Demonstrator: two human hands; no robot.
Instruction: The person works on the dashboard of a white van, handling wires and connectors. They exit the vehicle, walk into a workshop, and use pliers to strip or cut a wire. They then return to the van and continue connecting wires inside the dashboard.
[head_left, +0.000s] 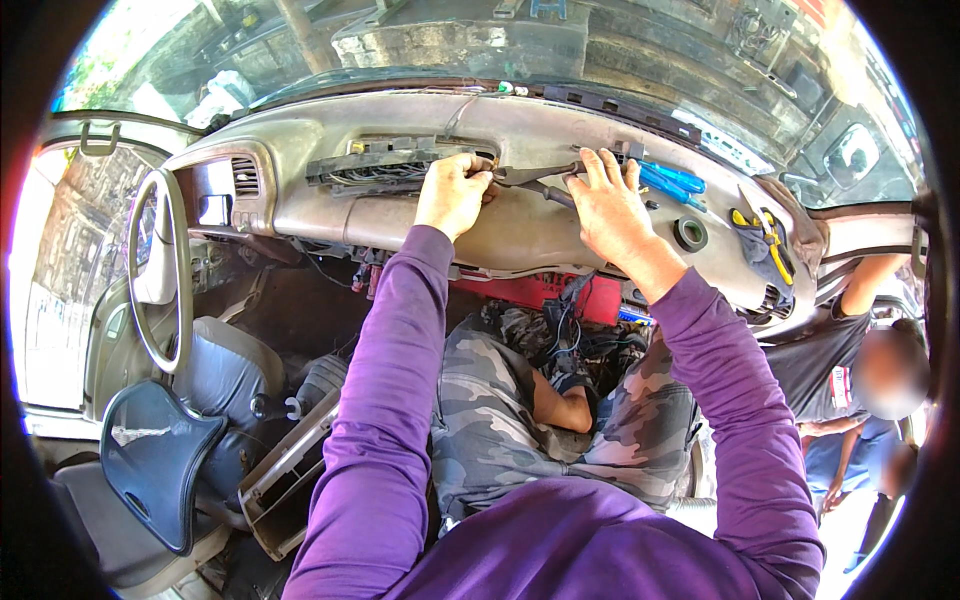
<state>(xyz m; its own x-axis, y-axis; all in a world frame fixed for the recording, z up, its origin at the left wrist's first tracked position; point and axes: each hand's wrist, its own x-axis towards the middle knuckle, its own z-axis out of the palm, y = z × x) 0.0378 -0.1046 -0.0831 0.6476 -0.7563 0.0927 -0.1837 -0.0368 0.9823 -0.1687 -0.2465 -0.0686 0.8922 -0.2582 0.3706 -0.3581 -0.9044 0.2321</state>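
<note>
I am inside a car, facing a stripped grey dashboard (420,215). My left hand (452,192) is curled on top of the dashboard, beside an open slot full of wiring (375,168). Its fingers grip the end of a dark metal tool (530,175). My right hand (612,200) lies flat with fingers spread, pressing down on the same tool and the dashboard top. Both purple sleeves reach up from the lower edge.
A blue-handled screwdriver (672,180), a roll of black tape (690,234) and yellow-handled pliers (770,240) lie on the dashboard's right side. The steering wheel (160,270) stands left. A person in camouflage trousers (490,400) lies below among wires. Another person (840,360) stands at the right door.
</note>
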